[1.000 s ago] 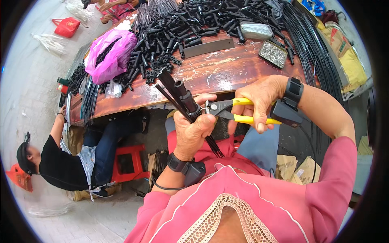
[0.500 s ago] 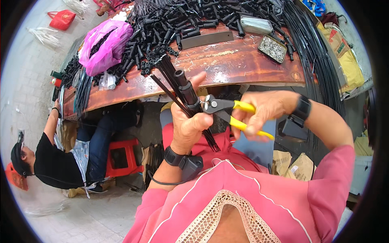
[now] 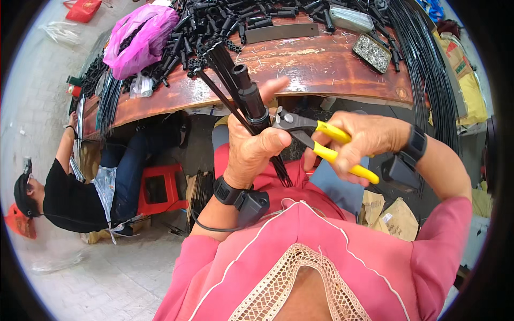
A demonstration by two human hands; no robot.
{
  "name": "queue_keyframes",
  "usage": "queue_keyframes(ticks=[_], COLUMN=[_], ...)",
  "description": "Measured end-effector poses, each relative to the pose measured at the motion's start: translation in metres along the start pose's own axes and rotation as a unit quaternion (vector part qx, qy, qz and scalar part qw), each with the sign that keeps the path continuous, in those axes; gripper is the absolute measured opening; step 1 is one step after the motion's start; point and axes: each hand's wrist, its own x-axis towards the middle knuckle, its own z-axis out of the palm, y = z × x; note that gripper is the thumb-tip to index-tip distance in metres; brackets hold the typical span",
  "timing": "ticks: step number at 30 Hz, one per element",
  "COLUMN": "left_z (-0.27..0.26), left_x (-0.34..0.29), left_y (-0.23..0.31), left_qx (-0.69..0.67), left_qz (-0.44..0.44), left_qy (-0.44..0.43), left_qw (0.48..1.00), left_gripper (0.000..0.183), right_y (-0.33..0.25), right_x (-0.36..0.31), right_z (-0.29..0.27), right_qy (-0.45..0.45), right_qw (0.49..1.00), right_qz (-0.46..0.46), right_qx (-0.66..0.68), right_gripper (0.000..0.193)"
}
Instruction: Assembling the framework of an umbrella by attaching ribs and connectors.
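My left hand (image 3: 247,155) is wrapped round a black stepped tube (image 3: 249,96) and a bundle of thin black rods (image 3: 220,67), which slant up toward the table and come out below the palm. Yellow-handled cutting pliers (image 3: 300,127) are in my right hand (image 3: 369,140), its fingers round the grips. Their dark metal head meets the side of the tube near its lower collar, just above my left thumb. Whatever lies between the jaws is too small to make out.
Black tubular parts (image 3: 214,27) are heaped on the wooden table (image 3: 332,77), near a pink plastic bag (image 3: 140,40), a flat metal bar (image 3: 282,33) and a tin of small metal pieces (image 3: 372,52). Long black rods (image 3: 428,64) hang over its right edge. A person (image 3: 75,198) sits at left.
Both hands, with the tube and pliers, appear slightly farther right in the picture. The table has shifted up and right in view. The pliers' head stays at the tube's collar.
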Motion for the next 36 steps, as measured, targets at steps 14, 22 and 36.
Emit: queue_keyframes(ticks=[14,22,36], left_z=[-0.004,-0.004,-0.011], left_x=[0.005,0.008,0.01], left_y=[-0.001,-0.004,0.001], left_qx=[0.001,0.062,0.03], left_qz=[-0.021,-0.019,-0.055], left_qy=[0.012,-0.002,0.041], left_qw=[1.0,0.998,0.997], left_gripper=[0.061,0.057,0.096], right_y=[-0.009,0.007,0.023], right_x=[-0.004,-0.006,0.025], right_z=[-0.007,-0.001,0.017], right_qy=[-0.01,0.282,0.384], right_qw=[0.998,0.798,0.761], right_qz=[0.056,-0.126,-0.182], right_qx=[-0.01,-0.518,-0.491], right_gripper=[0.053,0.028,0.041])
